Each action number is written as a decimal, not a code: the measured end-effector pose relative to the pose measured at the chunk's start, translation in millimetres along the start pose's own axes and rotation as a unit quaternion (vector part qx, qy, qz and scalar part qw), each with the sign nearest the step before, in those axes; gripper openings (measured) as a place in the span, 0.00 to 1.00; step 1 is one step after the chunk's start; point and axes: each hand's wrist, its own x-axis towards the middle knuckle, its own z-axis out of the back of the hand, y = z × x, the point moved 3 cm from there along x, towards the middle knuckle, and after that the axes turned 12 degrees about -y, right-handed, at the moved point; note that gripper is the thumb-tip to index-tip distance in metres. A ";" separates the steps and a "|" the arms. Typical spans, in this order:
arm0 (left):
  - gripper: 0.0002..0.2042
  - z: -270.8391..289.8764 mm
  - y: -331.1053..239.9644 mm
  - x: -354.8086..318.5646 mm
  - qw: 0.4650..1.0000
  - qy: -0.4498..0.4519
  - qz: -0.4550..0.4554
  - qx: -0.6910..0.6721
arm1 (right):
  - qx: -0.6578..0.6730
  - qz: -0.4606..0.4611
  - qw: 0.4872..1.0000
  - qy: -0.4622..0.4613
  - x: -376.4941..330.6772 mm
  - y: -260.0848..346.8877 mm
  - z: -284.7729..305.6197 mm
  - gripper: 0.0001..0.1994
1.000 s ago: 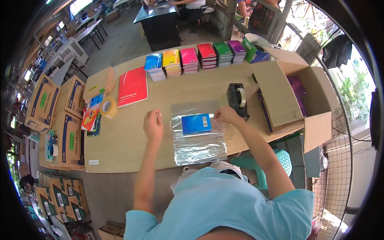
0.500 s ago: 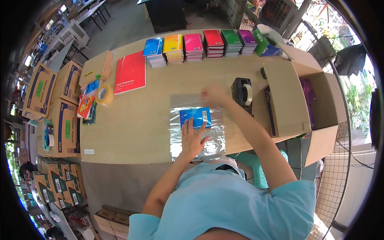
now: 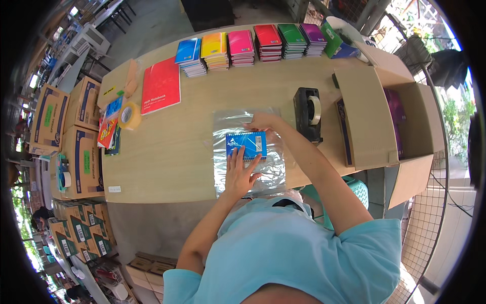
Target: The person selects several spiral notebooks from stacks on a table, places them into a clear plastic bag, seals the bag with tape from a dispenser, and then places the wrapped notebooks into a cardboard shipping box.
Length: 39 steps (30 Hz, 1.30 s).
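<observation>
A blue spiral notebook (image 3: 247, 139) lies on, or inside, a clear plastic bag (image 3: 223, 175) spread on the table near me; which of the two I cannot tell. Beneath its cover, edges of more notebooks show. My left hand (image 3: 240, 173) rests on the notebook's near edge, fingers spread and nothing gripped. Just beyond the notebook's far edge, my right hand (image 3: 264, 121) is curled closed on the bag's far part; its fingertips are partly hidden.
A black tape dispenser (image 3: 308, 114) stands to the right, before an open carton (image 3: 367, 121). Along the far edge are several notebook stacks (image 3: 240, 48). At left lie a red notebook (image 3: 162, 86), a tape roll (image 3: 129, 115) and cartons (image 3: 78, 159).
My right hand has come down onto the far part of the plastic bag, and the bag's far end now lies spread farther out. My left hand stays on the notebook. The view has shifted slightly.
</observation>
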 end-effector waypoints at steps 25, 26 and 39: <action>0.32 -3.9 -2.2 -0.9 0.999 -0.032 0.014 0.010 | -0.150 0.165 0.969 -0.107 -1.7 42.6 40.0 0.11; 0.32 -3.8 -1.7 -1.9 0.999 -0.030 0.017 0.018 | -0.159 0.173 0.957 -0.173 -10.4 48.7 37.6 0.09; 0.32 -4.0 -10.7 -0.8 0.999 -0.023 0.004 0.030 | -0.102 0.056 0.990 0.080 25.7 37.2 40.3 0.09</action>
